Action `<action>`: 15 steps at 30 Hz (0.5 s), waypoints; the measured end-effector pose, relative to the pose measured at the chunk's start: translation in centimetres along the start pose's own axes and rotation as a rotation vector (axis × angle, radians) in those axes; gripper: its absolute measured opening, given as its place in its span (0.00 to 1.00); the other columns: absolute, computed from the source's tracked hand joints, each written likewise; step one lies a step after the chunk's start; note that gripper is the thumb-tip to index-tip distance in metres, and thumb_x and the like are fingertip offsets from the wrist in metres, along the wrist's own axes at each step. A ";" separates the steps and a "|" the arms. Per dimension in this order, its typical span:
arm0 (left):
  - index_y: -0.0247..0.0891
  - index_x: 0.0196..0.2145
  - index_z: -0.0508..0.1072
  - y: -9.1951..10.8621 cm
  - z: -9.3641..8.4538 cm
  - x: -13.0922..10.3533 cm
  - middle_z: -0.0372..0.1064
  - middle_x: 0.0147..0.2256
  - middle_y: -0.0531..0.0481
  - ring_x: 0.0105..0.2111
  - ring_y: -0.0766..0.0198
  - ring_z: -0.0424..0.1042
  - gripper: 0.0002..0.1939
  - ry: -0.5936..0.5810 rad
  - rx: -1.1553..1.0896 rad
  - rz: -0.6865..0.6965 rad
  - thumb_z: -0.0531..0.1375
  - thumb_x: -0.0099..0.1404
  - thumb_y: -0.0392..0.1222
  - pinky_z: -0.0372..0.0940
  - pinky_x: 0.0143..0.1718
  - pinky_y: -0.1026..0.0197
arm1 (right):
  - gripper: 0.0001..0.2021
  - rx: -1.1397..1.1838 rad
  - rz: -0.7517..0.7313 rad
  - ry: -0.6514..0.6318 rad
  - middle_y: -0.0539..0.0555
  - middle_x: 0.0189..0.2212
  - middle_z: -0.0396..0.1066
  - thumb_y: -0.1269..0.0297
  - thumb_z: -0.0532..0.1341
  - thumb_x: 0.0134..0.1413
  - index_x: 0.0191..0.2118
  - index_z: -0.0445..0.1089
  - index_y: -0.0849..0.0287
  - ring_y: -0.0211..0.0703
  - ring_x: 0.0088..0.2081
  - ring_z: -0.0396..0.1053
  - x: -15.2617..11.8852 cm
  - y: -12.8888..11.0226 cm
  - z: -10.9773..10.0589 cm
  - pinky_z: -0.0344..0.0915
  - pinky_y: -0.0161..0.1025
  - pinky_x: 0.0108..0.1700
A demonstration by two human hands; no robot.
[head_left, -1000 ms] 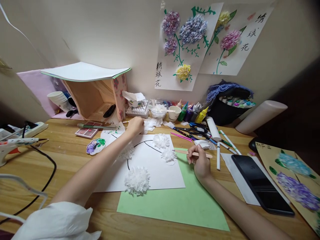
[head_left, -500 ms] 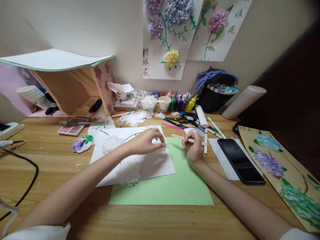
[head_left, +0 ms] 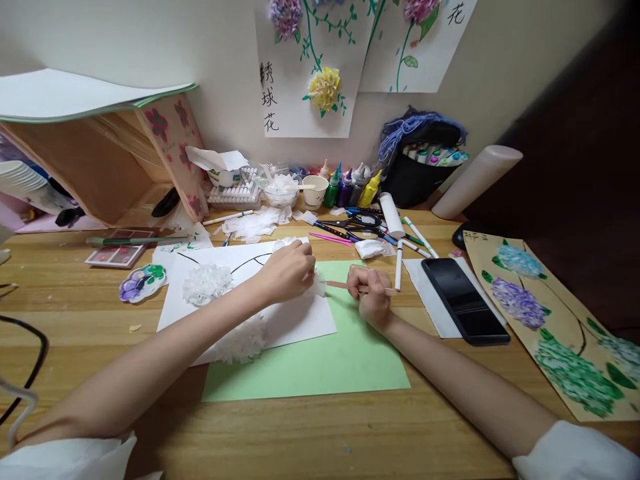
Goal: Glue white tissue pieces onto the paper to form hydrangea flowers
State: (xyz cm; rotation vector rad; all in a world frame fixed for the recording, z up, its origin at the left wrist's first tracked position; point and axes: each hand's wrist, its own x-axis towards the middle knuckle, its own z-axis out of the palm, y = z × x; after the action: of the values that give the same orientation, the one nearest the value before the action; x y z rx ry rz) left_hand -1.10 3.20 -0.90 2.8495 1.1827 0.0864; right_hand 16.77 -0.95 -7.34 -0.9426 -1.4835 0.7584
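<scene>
My left hand [head_left: 291, 272] is closed with the fingers curled down at the right side of a white sheet [head_left: 300, 323]; what its fingertips hold is hidden. White crinkled paper [head_left: 319, 283] pokes out beside those fingers. In my right hand [head_left: 373, 303] is a flat wooden craft stick [head_left: 337, 285], its tip pointing left at that white paper. Two fluffy white paper blossoms, one at the upper left [head_left: 207, 285] and one partly behind my left forearm [head_left: 245, 340], lie on the sheet among drawn black stems. A light green sheet [head_left: 320, 373] lies underneath.
White paper strips [head_left: 257, 223], a bowl of white scraps [head_left: 283, 193], a paper cup [head_left: 315, 192], scissors [head_left: 363, 227] and paint bottles [head_left: 345, 190] crowd the back. A phone [head_left: 465, 300] and a flower picture [head_left: 555, 320] lie right. A painted palette [head_left: 143, 283] sits left.
My left hand has turned over, its fingers now curled downward. The stick in my right hand has come closer to the white paper by my left fingers. The whole view has shifted slightly.
</scene>
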 end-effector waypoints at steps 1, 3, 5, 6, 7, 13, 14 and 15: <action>0.34 0.30 0.72 0.0 0.0 0.1 0.67 0.36 0.43 0.37 0.57 0.63 0.10 -0.002 0.013 -0.006 0.51 0.60 0.37 0.60 0.34 0.58 | 0.28 -0.005 -0.033 -0.006 0.50 0.11 0.52 0.49 0.41 0.59 0.12 0.55 0.55 0.37 0.18 0.51 0.0 -0.1 0.0 0.47 0.40 0.24; 0.34 0.29 0.72 0.1 0.1 0.2 0.67 0.35 0.43 0.37 0.57 0.63 0.10 -0.005 0.033 -0.012 0.51 0.59 0.37 0.61 0.34 0.58 | 0.27 -0.008 -0.099 0.006 0.50 0.12 0.52 0.51 0.41 0.60 0.13 0.54 0.56 0.37 0.18 0.51 -0.1 -0.2 0.0 0.47 0.40 0.24; 0.34 0.29 0.72 0.2 0.2 0.3 0.67 0.35 0.43 0.37 0.57 0.63 0.10 -0.001 0.047 -0.014 0.52 0.59 0.37 0.61 0.34 0.58 | 0.27 -0.011 -0.157 0.049 0.50 0.11 0.52 0.52 0.42 0.60 0.13 0.54 0.56 0.37 0.18 0.51 -0.1 -0.3 -0.1 0.47 0.39 0.24; 0.34 0.29 0.72 0.2 0.3 0.3 0.67 0.35 0.43 0.38 0.57 0.63 0.09 0.000 0.051 -0.014 0.52 0.59 0.37 0.61 0.34 0.58 | 0.26 -0.017 -0.179 0.073 0.50 0.11 0.52 0.52 0.42 0.60 0.13 0.54 0.56 0.37 0.18 0.51 -0.2 -0.3 -0.1 0.47 0.39 0.24; 0.34 0.29 0.72 0.3 0.3 0.3 0.67 0.35 0.43 0.38 0.57 0.63 0.09 -0.001 0.054 -0.014 0.52 0.59 0.37 0.61 0.34 0.58 | 0.27 -0.029 -0.196 0.089 0.49 0.11 0.52 0.52 0.41 0.60 0.13 0.54 0.56 0.37 0.18 0.51 -0.2 -0.3 -0.1 0.47 0.39 0.24; 0.33 0.29 0.72 0.5 0.3 0.6 0.67 0.35 0.42 0.38 0.56 0.63 0.10 -0.024 0.079 -0.025 0.52 0.59 0.37 0.61 0.35 0.57 | 0.27 -0.194 -0.252 -0.080 0.50 0.11 0.54 0.54 0.39 0.61 0.13 0.55 0.55 0.38 0.17 0.53 -0.5 -0.3 -0.2 0.50 0.39 0.24; 0.33 0.29 0.72 0.5 0.3 0.7 0.67 0.35 0.42 0.38 0.56 0.64 0.10 -0.031 0.084 -0.024 0.51 0.59 0.37 0.62 0.35 0.57 | 0.26 -0.213 -0.265 -0.103 0.49 0.11 0.55 0.55 0.39 0.61 0.14 0.56 0.55 0.37 0.17 0.54 -0.4 -0.3 -0.1 0.51 0.38 0.24; 0.33 0.29 0.72 0.6 0.2 0.8 0.67 0.35 0.42 0.38 0.56 0.64 0.10 -0.035 0.088 -0.024 0.51 0.60 0.37 0.62 0.36 0.57 | 0.26 -0.225 -0.276 -0.118 0.49 0.11 0.55 0.57 0.39 0.62 0.14 0.56 0.55 0.37 0.17 0.54 -0.4 -0.3 -0.1 0.51 0.38 0.24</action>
State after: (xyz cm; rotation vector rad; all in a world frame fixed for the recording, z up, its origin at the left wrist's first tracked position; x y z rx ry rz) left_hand -0.09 3.38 -1.05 2.8976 1.2436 -0.0175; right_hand 16.80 -1.42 -7.24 -0.8460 -1.7869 0.4585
